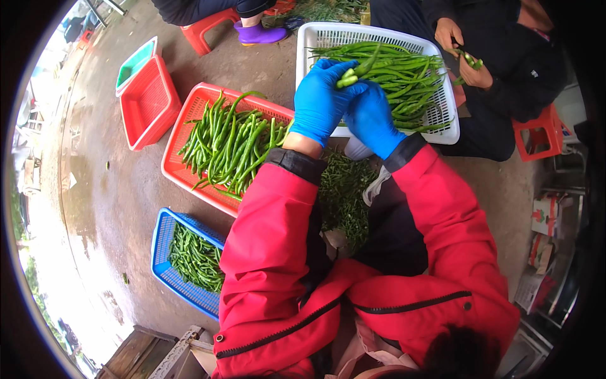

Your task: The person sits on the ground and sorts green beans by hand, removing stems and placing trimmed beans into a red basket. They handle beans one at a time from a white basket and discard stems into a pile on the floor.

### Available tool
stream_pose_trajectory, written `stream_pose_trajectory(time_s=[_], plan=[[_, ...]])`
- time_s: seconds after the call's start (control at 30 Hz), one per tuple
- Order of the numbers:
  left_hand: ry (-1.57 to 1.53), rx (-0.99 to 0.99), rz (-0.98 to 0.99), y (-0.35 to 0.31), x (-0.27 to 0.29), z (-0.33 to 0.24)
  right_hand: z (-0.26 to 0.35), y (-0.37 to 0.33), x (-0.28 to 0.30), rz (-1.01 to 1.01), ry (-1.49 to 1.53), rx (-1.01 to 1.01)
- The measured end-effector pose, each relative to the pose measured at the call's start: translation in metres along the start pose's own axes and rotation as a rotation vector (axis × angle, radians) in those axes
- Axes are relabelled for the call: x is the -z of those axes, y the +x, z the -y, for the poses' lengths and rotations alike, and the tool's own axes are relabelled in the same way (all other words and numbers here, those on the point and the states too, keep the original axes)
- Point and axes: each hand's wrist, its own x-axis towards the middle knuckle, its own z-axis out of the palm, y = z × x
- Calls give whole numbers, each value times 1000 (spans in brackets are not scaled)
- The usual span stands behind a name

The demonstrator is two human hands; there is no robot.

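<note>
Your left fingers (332, 71) clasp green peppers (358, 71) near the white basket (451, 107); your right hand (373, 119) sits close beside, its grip impossible to tell.

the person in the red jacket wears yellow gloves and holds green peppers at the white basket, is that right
Not yellow: the head view shows blue gloves. The rest stands: red jacket, holding green peppers at the white basket.

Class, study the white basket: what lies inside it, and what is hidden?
Long green peppers lie inside the white basket. The gloved left hand and right hand cover its lower left part; the peppers hide much of its floor.
</note>
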Motion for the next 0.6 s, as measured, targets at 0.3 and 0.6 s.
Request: stream_pose_trajectory(time_s=[0.3, 0.6], plan=[[443, -314, -81, 2, 20, -8, 11, 4, 71, -404, -129, 209], [780, -528, -132, 0, 25, -43, 13, 6, 91, -535, -588, -1]])
